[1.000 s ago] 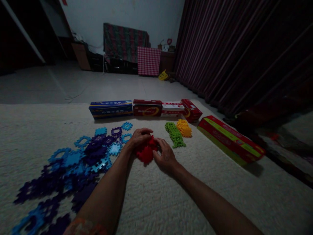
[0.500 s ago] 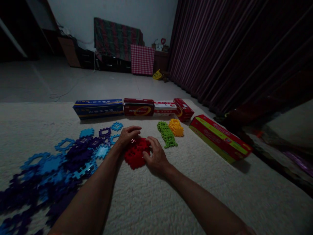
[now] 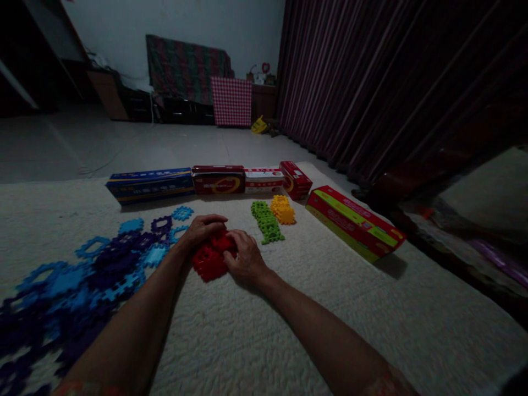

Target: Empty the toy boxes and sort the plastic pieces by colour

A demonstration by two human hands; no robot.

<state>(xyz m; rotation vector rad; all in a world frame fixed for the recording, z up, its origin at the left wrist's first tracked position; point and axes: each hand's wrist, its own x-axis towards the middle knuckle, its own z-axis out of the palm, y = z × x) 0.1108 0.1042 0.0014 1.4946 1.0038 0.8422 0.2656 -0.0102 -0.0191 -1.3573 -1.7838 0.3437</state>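
A small heap of red interlocking plastic pieces lies on the pale quilted cover between my hands. My left hand rests on the far left side of the heap, its fingers bent over the red pieces. From the right, my right hand grips the heap with curved fingers and the thumb on its near side. Just beyond it are a stack of green interlocking pieces and a stack of yellow ones. To the left spread many loose dark purple pieces and light blue pieces.
A row of cartons lines the far edge: a blue box, a dark red box, a white and red box and a red box. A long red and yellow-green box lies at right. Purple curtains hang behind.
The whole view has shifted, so the boxes and pieces appear further left. My fingers have drawn closer together over the red pieces.
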